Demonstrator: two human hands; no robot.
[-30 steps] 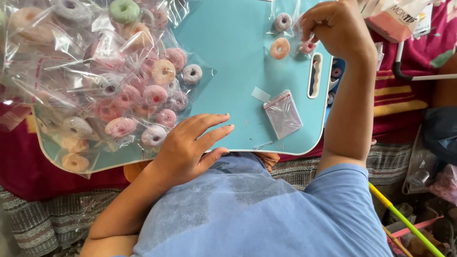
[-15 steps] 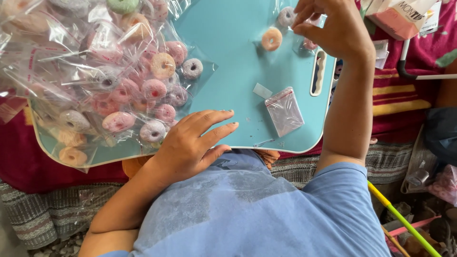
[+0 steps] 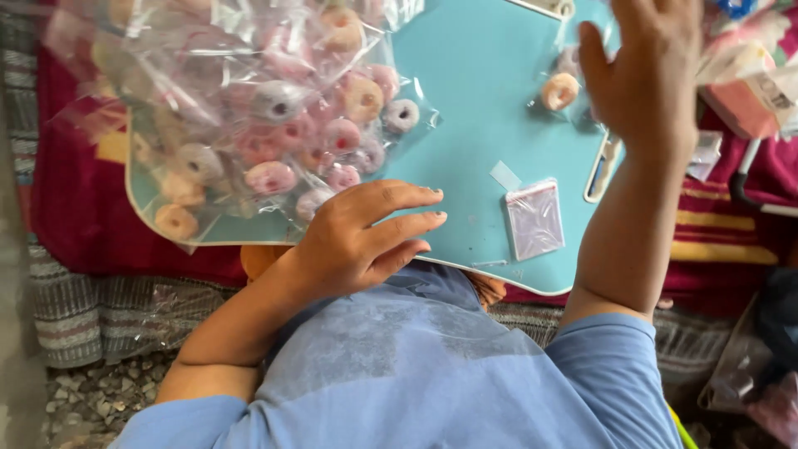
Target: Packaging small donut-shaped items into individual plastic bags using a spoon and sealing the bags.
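A teal lap board [image 3: 474, 100] lies across my knees. My left hand [image 3: 366, 237] rests flat on its near edge with the fingers apart and holds nothing; it sits just below a heap of clear plastic bags [image 3: 274, 108] filled with pastel ring-shaped pieces. My right hand [image 3: 648, 75] hovers over the board's far right, back toward the camera, beside a loose orange ring [image 3: 559, 90]. Its fingertips run out of view, so any hold is hidden. A small stack of empty clear bags [image 3: 534, 218] lies between my arms.
A red striped cloth [image 3: 723, 233] lies under the board. A pink box [image 3: 748, 91] and plastic wrappers sit at the right edge. A grey woven mat [image 3: 91, 308] and pebbled ground [image 3: 91, 399] show at the lower left. The board has a slot handle [image 3: 600, 170].
My right hand has lifted off the loose rings and now hangs over the board's right side. My left hand stays on the near edge.
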